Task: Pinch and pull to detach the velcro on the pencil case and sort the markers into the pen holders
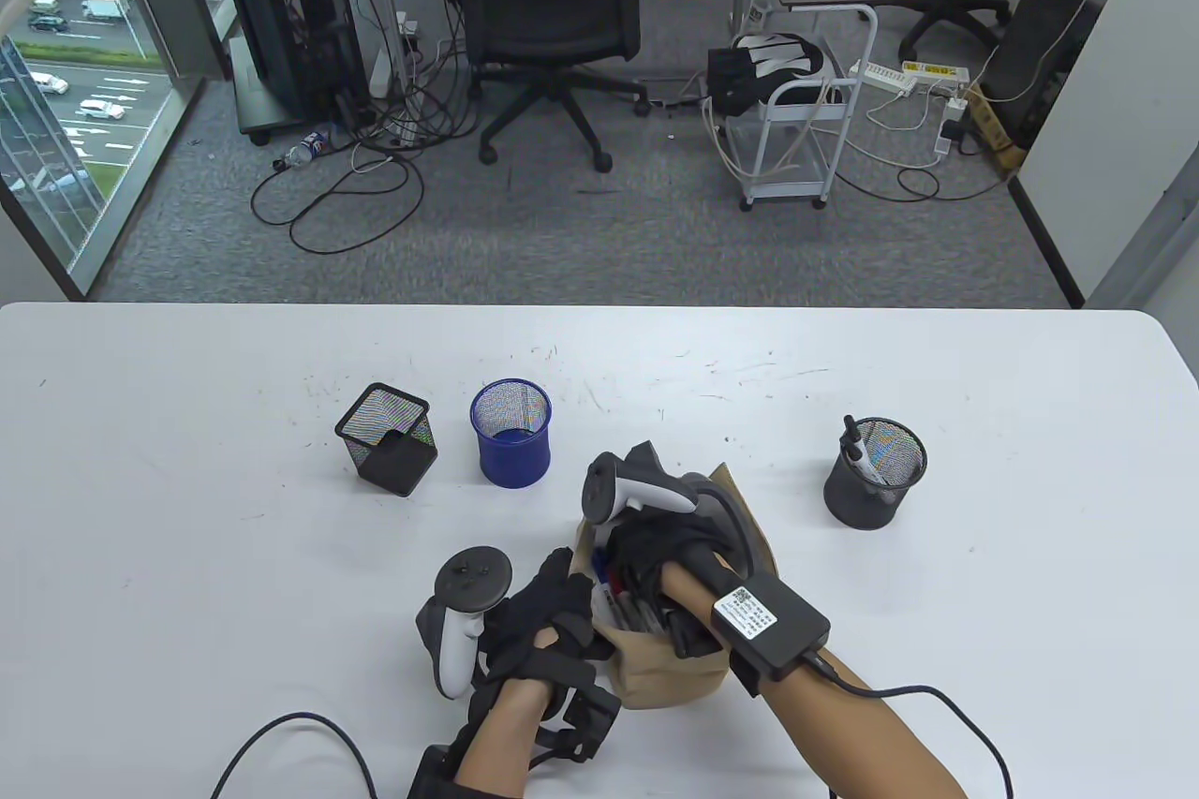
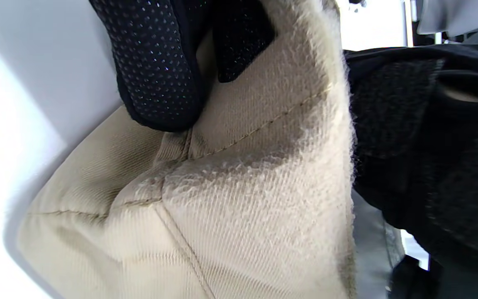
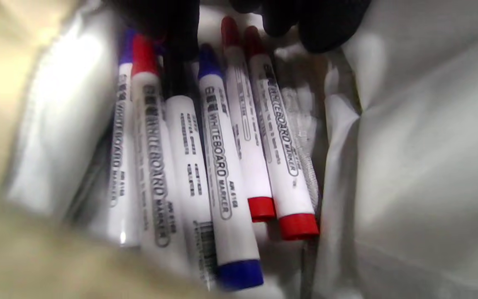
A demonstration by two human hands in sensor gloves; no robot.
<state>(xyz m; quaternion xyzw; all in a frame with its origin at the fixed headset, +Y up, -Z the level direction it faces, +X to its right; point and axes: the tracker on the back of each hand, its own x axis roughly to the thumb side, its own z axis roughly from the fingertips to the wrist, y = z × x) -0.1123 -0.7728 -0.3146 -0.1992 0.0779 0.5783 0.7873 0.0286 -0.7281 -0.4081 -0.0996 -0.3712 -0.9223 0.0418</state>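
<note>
The beige pencil case point(image 1: 670, 673) lies open near the table's front edge, its silver lining point(image 3: 409, 158) showing. My left hand point(image 1: 562, 602) pinches the case's left rim point(image 2: 243, 187), with a fingertip point(image 2: 160, 74) curled over the fabric. My right hand point(image 1: 651, 569) reaches down into the opening. Its fingertips point(image 3: 322, 29) hover at the capped ends of several whiteboard markers: red ones point(image 3: 282, 166), a blue one point(image 3: 222, 174) and a dark-capped one point(image 3: 185, 145). Whether they grip a marker is hidden.
Three mesh pen holders stand behind the case: a square black one point(image 1: 387, 451), a round blue one point(image 1: 511, 446), and a round black one point(image 1: 876, 476) on the right holding a black marker point(image 1: 856, 441). Cables trail from both wrists off the front edge.
</note>
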